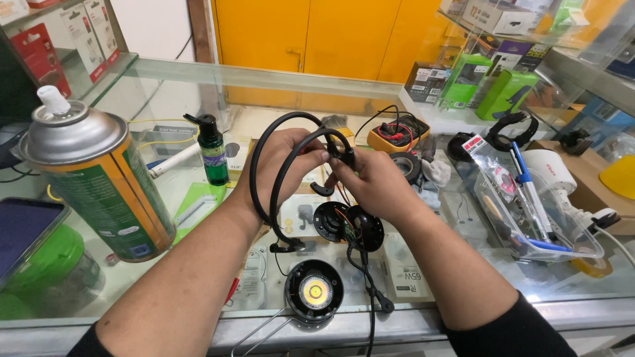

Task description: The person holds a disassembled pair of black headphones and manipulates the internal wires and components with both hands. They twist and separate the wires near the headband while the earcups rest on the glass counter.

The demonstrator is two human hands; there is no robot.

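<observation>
Both of your hands are up over the middle of the glass surface [165,86], working on one black headset. Your left hand [281,162] is closed around the two thin black bands of the headset's headband [264,165], which arc out to the left of your fingers. Your right hand [370,185] pinches the joint where those bands meet, fingers closed on it. Below your right hand hangs one opened black earcup [350,228] with thin coloured wires showing inside, and one black cable [370,291] drops from it toward the near edge.

Just below the earcup, at the near edge, lies one round black speaker part [314,291] with a bright yellow centre. Near the left edge stands one large spray can [99,178], orange and green with a white nozzle. Behind your left hand stands one small dark green bottle [211,149] with a black pump top. Toward the right edge sits one clear plastic tray [529,205] holding pens, two of them blue. Behind your hands, toward the far edge, sits one yellow meter [397,135].
</observation>
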